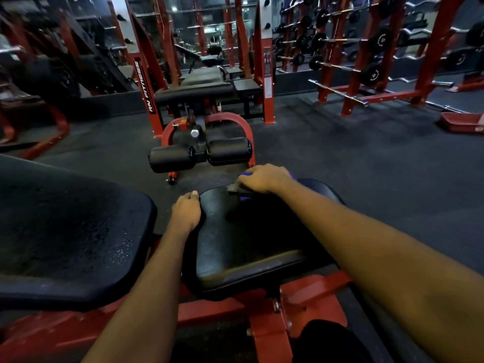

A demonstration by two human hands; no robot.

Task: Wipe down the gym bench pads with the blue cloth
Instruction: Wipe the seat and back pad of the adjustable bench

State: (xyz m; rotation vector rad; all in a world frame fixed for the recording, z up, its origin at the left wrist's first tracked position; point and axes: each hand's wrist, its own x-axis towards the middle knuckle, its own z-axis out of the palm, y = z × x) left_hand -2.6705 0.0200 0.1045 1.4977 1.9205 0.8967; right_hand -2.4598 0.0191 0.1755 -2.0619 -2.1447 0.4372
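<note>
Blue cloth (246, 174) on seat pad (248, 252), clamped under curled fingers (248, 183) of right hand (264, 178); left hand (186, 213) seemingly gripping pad edge.

a dim gym in cool, weak light, with small bright lamps (175, 8) glaring in the mirror (214, 43) far back and a pale sheen along the near edge of the black seat pad (251, 268). the right forearm (366, 247) throws a dark shadow across that pad, and specks glint on the larger pad (65, 231) at left. the wide lens bows the red racks (366, 56) at the edges, where detail goes soft and smeared.
</note>
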